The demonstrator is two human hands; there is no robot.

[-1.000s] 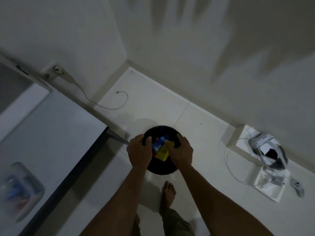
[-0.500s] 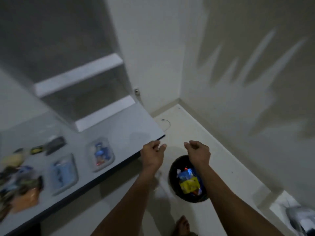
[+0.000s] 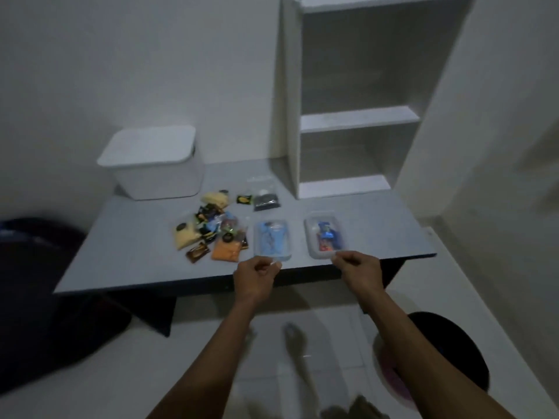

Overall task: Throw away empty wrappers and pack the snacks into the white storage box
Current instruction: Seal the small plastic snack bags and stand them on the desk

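Now the view had swung up from the floor to the desk (image 3: 127, 255), where half a second before it looked down past the desk's corner at the bin. Both hands had risen from above the bin to the desk's near edge. The left hand (image 3: 255, 275) and right hand (image 3: 360, 272) were loosely curled, pinching nothing I could see. The bin (image 3: 453, 346), earlier under the hands, sat low at the right, partly behind the right forearm. The box (image 3: 154, 167) stood lidded at the far left of the desk. Snacks (image 3: 208, 231) lay piled in front of it, with two clear trays (image 3: 311, 237) to their right, just beyond the hands. A dark sachet (image 3: 266, 201) lay further back, near the shelf (image 3: 357, 119).
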